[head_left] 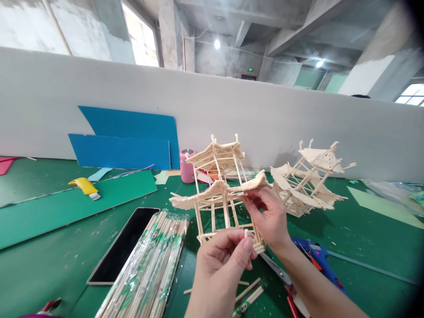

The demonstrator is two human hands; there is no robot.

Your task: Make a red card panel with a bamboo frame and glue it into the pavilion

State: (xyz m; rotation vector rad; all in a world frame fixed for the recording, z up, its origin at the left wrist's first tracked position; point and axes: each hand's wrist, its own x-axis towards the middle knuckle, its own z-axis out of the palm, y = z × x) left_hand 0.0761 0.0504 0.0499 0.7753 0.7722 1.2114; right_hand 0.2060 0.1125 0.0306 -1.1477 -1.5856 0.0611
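A two-tiered pagoda model (226, 205) made of thin wooden sticks stands in front of me, its roofs curving up at the corners. My left hand (225, 265) is closed in front of the model's base, with a short piece of wooden stick (246, 234) pinched between thumb and fingers. Under the right eave of the lower roof, my right hand (269, 214) has its thumb and fingers pinched together, touching the model. What lies between those fingertips is hidden.
A second stick pagoda (308, 181) leans at the right. Near my right forearm lie a blue glue gun (318, 256) and scissors (278, 269). At left are bagged chopsticks (149, 265), a phone (124, 247), a yellow utility knife (85, 186) and blue boards (122, 150). A pink can (187, 168) stands behind.
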